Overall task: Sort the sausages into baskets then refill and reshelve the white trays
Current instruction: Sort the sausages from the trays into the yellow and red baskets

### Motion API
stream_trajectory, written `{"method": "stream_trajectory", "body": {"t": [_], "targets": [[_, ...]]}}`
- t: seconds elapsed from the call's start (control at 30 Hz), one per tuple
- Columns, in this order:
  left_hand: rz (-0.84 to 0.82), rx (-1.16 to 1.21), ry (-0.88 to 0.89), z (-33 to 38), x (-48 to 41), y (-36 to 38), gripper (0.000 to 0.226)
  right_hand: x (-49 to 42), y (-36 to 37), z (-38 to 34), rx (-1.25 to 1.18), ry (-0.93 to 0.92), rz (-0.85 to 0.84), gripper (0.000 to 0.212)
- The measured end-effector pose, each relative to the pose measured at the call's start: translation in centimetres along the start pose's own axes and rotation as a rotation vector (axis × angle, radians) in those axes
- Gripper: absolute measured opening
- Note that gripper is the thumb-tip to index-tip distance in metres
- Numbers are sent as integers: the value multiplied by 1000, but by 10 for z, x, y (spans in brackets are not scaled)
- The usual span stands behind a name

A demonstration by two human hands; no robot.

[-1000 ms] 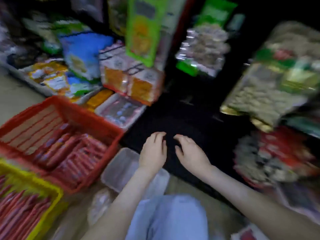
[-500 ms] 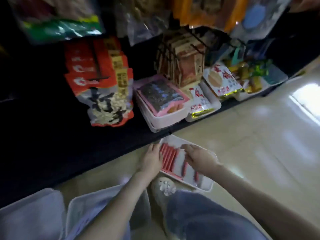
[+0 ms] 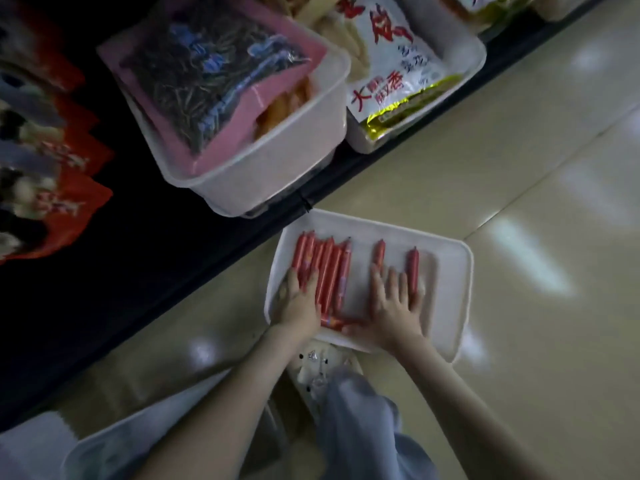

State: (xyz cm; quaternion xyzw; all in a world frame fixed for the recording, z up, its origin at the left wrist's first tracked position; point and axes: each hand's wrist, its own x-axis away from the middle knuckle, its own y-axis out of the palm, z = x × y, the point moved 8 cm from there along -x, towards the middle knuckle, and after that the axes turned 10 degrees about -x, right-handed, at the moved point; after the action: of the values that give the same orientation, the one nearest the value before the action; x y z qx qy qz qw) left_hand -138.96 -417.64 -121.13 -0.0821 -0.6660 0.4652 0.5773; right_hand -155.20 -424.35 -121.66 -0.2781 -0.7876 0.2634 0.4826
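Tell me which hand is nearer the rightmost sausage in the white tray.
Right. The right hand lies flat with its outer fingers beside the rightmost sausage; the left hand rests on the packed sausages at the left of the white tray.

My left grip point(image 3: 298, 303) lies palm down, fingers straight and close together. My right grip point(image 3: 394, 308) lies flat too, fingers spread, thumb out sideways. Both bare forearms point(image 3: 221, 403) reach forward.

A pink packet point(image 3: 221, 81) of dark dried strips fills a deep tub point(image 3: 277, 171) on the dark shelf point(image 3: 121, 271), just beside a white packet point(image 3: 391, 64) with red characters. Red packets point(image 3: 79, 209) lie further left; the floor point(image 3: 519, 161) is pale tile.
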Motion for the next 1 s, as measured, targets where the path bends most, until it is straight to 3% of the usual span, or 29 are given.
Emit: {"method": "stream_trajectory", "body": {"t": [0.07,0.17,0.27,0.4,0.5,0.57,0.67,0.77,0.87,1.0], "targets": [[-44,-42,-12,2,-6,9,71,-7,15,-20,153,-192,5,108],[47,-6,-72,-4,-9,3,63,-6,26,-52,253,-537,-28,54],[120,-60,-46,-2,-8,-2,49,-3,30,-65,350,-637,-153,40],[49,-6,26,7,-11,4,45,-8,22,-60,328,-550,-138,34],[176,77,-15,4,-12,-9,58,-9,7,-47,99,-475,-3,25],[221,128,-70,2,-10,-17,65,-9,-13,-30,-93,-326,144,25],[133,184,-131,7,-15,-12,82,-7,-37,8,-298,-40,348,17],[101,116,-202,12,-22,-10,94,-9,-38,38,-425,203,407,18],[90,154,-233,20,-27,-11,85,-14,-28,59,-550,349,356,14],[139,111,-306,18,-29,-12,71,-4,-39,65,-661,348,436,21]]}}
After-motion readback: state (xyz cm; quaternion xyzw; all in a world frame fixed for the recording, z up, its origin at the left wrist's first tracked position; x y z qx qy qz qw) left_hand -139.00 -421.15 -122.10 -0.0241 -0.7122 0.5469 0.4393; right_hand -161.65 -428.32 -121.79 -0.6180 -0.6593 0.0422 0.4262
